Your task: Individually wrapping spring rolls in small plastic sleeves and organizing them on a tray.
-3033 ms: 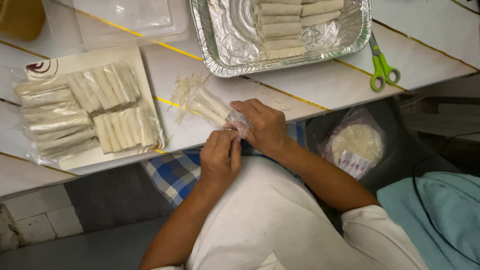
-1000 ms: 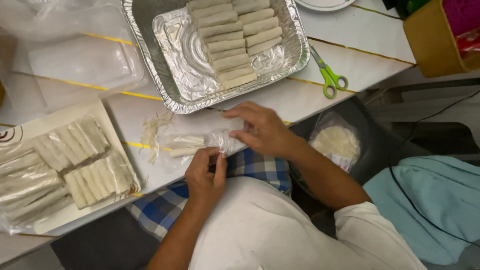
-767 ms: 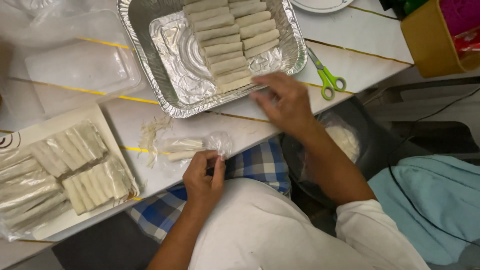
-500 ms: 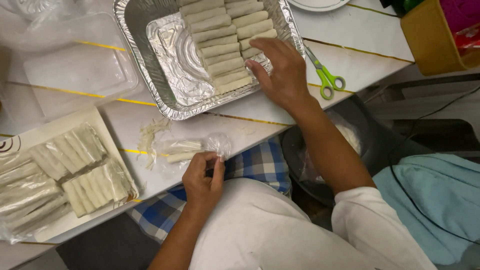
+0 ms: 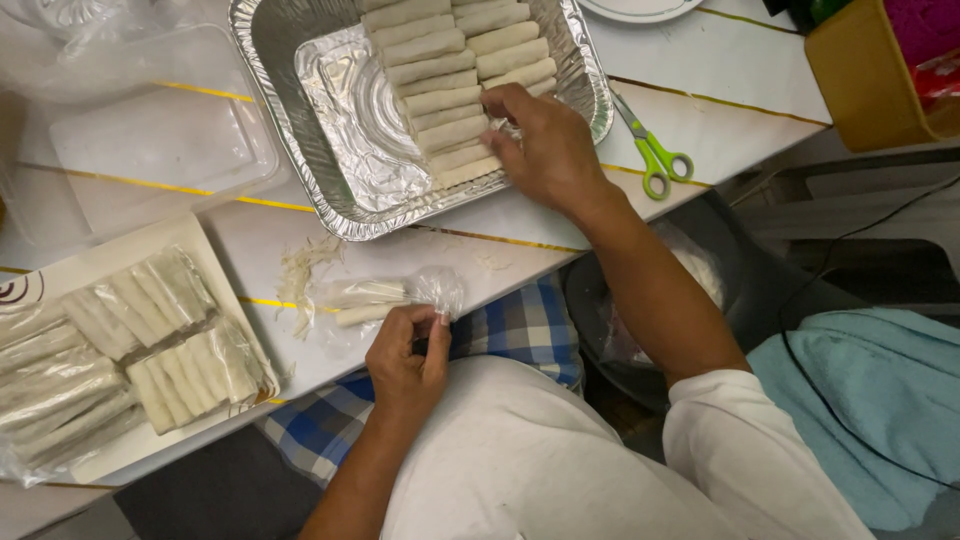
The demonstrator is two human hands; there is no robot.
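My left hand (image 5: 405,358) pinches the open end of a clear plastic bag (image 5: 390,296) that lies on the white table and holds two pale rolls. My right hand (image 5: 540,145) reaches into the foil tray (image 5: 330,110) and its fingers rest on the near rolls in the rows of pale rolls (image 5: 450,85). Whether a roll is in its grip is hidden by the fingers.
A white tray (image 5: 60,290) at the left carries wrapped packs of rolls (image 5: 120,345). Shreds of wrapper (image 5: 305,275) lie by the bag. Green scissors (image 5: 650,150) lie right of the foil tray. A clear lid (image 5: 150,140), a yellow bin (image 5: 870,80) and a bag on a dark stool (image 5: 700,280) are nearby.
My right hand left the plastic bag and reached up into the foil tray onto the rolls. My left hand stayed on the bag's end.
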